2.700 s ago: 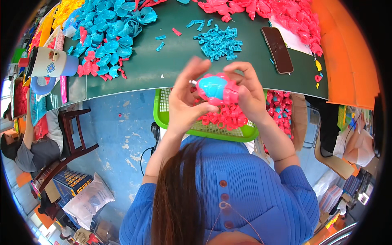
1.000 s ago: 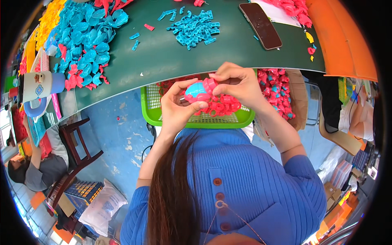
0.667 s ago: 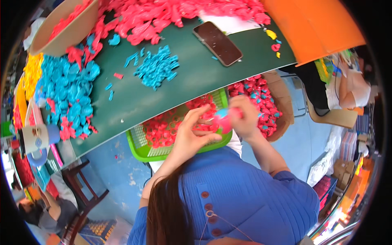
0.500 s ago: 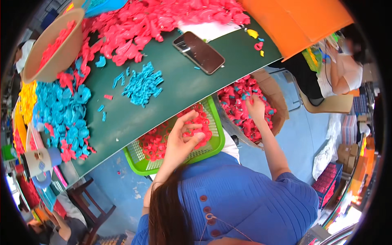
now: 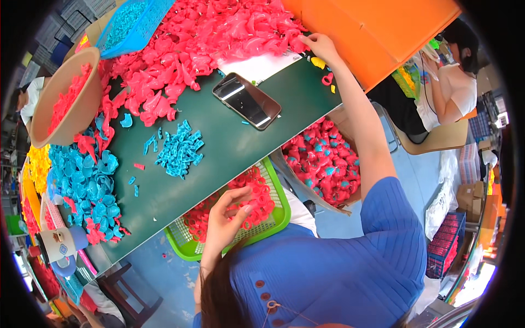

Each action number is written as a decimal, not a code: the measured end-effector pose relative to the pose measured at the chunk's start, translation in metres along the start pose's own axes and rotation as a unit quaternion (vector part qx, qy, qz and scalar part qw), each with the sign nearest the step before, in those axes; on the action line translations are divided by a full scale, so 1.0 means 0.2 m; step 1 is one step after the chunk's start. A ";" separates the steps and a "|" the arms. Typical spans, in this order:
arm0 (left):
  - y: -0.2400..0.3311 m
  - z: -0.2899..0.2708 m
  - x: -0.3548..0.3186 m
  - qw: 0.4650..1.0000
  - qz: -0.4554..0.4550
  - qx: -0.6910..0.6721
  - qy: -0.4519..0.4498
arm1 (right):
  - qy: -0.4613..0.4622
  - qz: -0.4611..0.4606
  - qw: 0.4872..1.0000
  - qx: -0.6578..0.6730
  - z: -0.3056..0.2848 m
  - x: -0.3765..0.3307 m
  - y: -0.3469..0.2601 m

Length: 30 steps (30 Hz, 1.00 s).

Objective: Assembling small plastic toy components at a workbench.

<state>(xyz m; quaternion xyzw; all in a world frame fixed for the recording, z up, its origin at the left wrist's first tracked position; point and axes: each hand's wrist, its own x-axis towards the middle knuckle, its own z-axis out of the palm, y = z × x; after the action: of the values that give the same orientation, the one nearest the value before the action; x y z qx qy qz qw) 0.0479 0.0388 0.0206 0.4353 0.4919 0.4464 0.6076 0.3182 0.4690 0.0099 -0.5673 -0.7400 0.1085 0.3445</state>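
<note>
My left hand hovers over a green plastic basket of small red plastic rings. Its fingers are curved, with a gap between them and the thumb, and I see nothing gripped there. At the far side of the table, my right hand reaches to the edge of a big heap of glossy pink plastic pieces. Its fingertips come together on a pink piece at the heap's right end. Below the right arm, a cardboard box holds pink pieces with blue parts on them.
On the green table lie a phone, small blue strips and blue cup-like pieces. A tan bowl and a blue basket stand far left. An orange board borders the right. A co-worker sits beyond.
My right hand has left the cardboard box and moved up and away to the pink heap. My left hand stays over the green basket; the view has shifted a little.
</note>
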 end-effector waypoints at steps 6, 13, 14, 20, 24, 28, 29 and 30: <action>-0.07 -0.09 -0.07 0.995 -0.029 -0.032 0.085 | 0.000 0.021 0.999 0.040 -0.05 -0.02 -0.06; -0.03 -0.15 -0.05 0.991 -0.018 -0.104 0.083 | -0.097 0.209 0.905 0.358 -0.11 -0.13 -0.17; -0.01 -0.16 -0.04 0.990 -0.014 -0.115 0.079 | -0.091 0.215 0.910 0.344 -0.13 -0.16 -0.20; 0.00 -0.18 -0.02 0.989 -0.014 -0.126 0.071 | -0.063 0.344 0.755 0.554 -0.10 -0.23 -0.25; 0.00 -0.18 -0.03 0.961 0.046 -0.261 0.076 | -0.187 -0.077 0.891 0.407 -0.07 -0.81 -0.98; 0.01 -0.16 -0.05 0.910 0.146 -0.383 0.060 | -0.308 -0.380 0.802 0.344 -0.01 -1.15 -1.32; 0.01 -0.18 -0.06 0.917 0.151 -0.358 0.088 | -0.308 -0.381 0.802 0.343 0.03 -1.17 -1.35; 0.01 -0.20 -0.07 0.923 0.156 -0.333 0.117 | -0.323 -0.391 0.782 0.364 0.07 -1.19 -1.36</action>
<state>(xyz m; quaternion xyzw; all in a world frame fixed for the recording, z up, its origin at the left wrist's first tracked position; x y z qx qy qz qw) 0.0062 0.0293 0.0208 0.2240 0.3083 0.7212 0.5785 0.1303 0.1638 0.0578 0.0058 -0.8718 0.4024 0.2793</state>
